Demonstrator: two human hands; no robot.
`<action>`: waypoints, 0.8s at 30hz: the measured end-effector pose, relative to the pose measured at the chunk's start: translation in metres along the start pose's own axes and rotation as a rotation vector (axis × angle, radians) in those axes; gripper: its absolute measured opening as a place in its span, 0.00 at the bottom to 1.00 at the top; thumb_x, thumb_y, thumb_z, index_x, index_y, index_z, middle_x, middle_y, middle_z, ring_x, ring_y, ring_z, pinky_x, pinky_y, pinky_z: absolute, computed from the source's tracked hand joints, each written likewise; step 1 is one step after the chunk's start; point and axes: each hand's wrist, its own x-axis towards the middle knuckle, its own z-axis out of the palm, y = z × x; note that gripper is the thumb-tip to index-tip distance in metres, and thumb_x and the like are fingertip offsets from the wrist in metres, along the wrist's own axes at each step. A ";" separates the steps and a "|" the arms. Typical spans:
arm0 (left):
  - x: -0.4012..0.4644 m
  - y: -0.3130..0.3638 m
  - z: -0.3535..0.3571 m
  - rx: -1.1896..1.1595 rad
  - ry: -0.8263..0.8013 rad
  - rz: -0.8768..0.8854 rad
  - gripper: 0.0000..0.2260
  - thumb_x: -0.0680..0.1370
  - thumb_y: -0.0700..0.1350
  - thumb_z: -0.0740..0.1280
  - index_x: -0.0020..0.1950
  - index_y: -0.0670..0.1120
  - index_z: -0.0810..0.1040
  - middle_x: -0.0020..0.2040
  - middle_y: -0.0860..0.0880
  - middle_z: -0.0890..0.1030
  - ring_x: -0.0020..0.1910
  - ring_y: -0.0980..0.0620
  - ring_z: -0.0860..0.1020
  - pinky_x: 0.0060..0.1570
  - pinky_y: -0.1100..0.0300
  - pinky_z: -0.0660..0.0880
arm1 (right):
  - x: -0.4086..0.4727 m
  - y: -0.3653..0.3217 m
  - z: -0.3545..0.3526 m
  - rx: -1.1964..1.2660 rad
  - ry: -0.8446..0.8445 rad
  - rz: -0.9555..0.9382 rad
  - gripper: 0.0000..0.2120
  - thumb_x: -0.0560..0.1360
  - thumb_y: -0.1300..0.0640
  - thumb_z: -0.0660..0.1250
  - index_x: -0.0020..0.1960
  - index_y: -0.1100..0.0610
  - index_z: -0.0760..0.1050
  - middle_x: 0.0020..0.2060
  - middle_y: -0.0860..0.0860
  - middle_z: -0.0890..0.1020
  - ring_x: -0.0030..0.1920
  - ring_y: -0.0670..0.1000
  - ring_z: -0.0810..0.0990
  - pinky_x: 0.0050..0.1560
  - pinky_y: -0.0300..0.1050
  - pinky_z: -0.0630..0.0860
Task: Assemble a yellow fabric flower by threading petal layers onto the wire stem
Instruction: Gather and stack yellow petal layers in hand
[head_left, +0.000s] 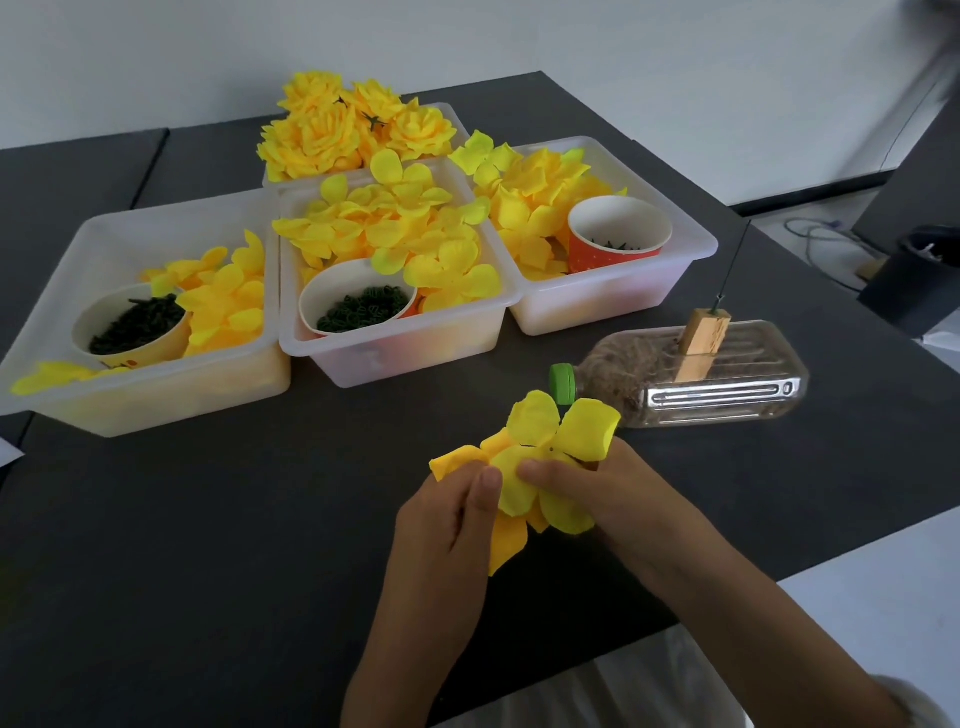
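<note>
Both hands hold a small stack of yellow fabric petal layers (540, 457) above the dark table, near its front. My left hand (447, 525) pinches the stack's left side with its thumb on top. My right hand (587, 488) pinches the right side, its thumb lying across the top layer. A tiny hole shows near the middle of the top layer. The thin wire stem (732, 265) stands upright in a wooden block (701, 338) on a clear plastic bottle (691, 376), apart from the hands at the right.
Three translucent bins (400, 358) of loose yellow petals stand mid-table, each with a paper cup (618, 234) of green parts. A fourth bin behind them holds finished yellow flowers (353, 124). The table's edge runs diagonally at the lower right.
</note>
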 end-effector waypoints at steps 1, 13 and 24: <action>0.000 -0.002 0.001 0.020 0.010 0.010 0.18 0.76 0.61 0.52 0.39 0.51 0.74 0.37 0.55 0.76 0.36 0.59 0.74 0.36 0.70 0.70 | -0.001 0.000 0.000 0.010 -0.012 0.007 0.10 0.73 0.54 0.71 0.52 0.56 0.80 0.47 0.53 0.85 0.50 0.54 0.84 0.59 0.60 0.77; -0.003 -0.001 0.000 0.008 0.088 -0.046 0.25 0.75 0.65 0.46 0.41 0.52 0.77 0.38 0.55 0.76 0.42 0.64 0.75 0.36 0.67 0.68 | -0.004 0.006 0.002 0.013 0.006 0.095 0.17 0.70 0.52 0.74 0.57 0.51 0.77 0.51 0.51 0.84 0.53 0.54 0.82 0.60 0.58 0.76; -0.001 -0.003 0.005 0.076 0.113 0.030 0.18 0.77 0.60 0.52 0.35 0.52 0.73 0.33 0.53 0.74 0.34 0.59 0.73 0.34 0.71 0.68 | -0.009 0.013 0.009 0.038 -0.013 0.019 0.07 0.73 0.55 0.71 0.51 0.54 0.81 0.41 0.51 0.86 0.43 0.49 0.84 0.44 0.44 0.79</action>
